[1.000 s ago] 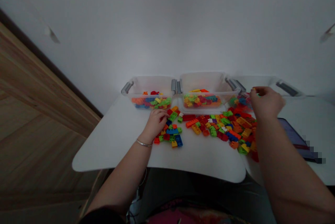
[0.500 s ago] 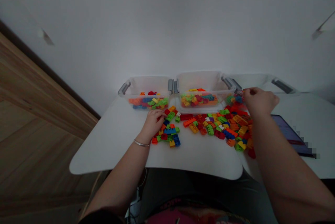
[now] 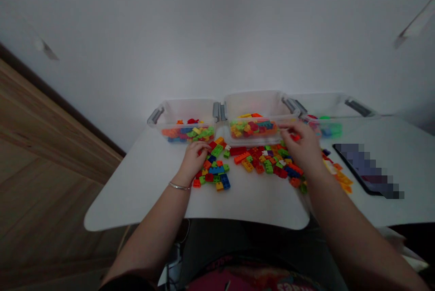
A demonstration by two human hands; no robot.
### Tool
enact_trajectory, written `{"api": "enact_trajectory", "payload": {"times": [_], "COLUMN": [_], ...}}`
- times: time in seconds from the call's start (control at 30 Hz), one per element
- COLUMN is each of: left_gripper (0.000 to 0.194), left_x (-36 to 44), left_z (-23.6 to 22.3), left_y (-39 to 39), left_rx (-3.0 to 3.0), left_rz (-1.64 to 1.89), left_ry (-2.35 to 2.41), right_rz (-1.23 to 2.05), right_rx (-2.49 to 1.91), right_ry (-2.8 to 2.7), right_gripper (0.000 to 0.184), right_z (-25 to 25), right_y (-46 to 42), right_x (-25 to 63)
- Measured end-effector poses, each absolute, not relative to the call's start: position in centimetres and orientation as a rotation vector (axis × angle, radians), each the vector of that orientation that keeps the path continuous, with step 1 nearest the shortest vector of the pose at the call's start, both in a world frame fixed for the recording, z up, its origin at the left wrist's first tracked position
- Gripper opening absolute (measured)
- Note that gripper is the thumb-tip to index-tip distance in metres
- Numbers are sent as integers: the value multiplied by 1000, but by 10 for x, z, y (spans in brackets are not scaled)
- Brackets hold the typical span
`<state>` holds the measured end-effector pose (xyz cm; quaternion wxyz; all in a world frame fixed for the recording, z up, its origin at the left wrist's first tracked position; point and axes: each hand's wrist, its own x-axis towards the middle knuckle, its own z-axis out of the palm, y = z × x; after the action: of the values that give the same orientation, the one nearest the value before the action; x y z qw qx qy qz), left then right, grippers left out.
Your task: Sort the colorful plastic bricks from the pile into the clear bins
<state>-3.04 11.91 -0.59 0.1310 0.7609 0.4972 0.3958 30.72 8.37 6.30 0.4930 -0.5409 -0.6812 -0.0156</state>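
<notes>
My left hand [image 3: 194, 159] rests on the table at the left edge of a small group of toy building bricks [image 3: 216, 170]. Its fingers reach loosely over the nearest pieces, close to a green brick [image 3: 216, 151], and no brick shows in its grasp. My right hand [image 3: 302, 143] hovers at the front right corner of the middle clear box [image 3: 253, 100], above the larger brick pile [image 3: 268, 159]. Its thumb and index finger come together, slightly blurred; what is between them, if anything, is too small to make out.
A left clear box [image 3: 188, 106] and a right clear box [image 3: 321, 100] flank the middle one along the wall, all with bricks inside. A tablet-like device [image 3: 360, 168] lies on the white table [image 3: 136, 191] at the right. Some orange bricks [image 3: 343, 178] lie beside my right forearm.
My right hand has moved left from the front of the right box to the corner of the middle box, uncovering the right box's bricks. My left hand stays by the small group.
</notes>
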Motion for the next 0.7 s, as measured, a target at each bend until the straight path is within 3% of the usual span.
{"api": "enact_trajectory", "payload": {"times": [0.1,0.37,0.7], "left_gripper": [20,21,20], "left_x": [-30,-28,-30], "left_z": [-4,-2,-4], "left_y": [119,117,120], "left_rx": [2189,2180,2183], "left_rz": [1147,1148,1137], "left_ry": [1470,1468,1475], "right_rz": [91,-48,-183], "right_rx": [-1264,-1285,-1375], "right_ry": [-1977,-2352,-2309], "right_gripper": [21,41,31], "right_z": [40,11,2], "right_y": [74,59,61], "right_x": [268,238,229]}}
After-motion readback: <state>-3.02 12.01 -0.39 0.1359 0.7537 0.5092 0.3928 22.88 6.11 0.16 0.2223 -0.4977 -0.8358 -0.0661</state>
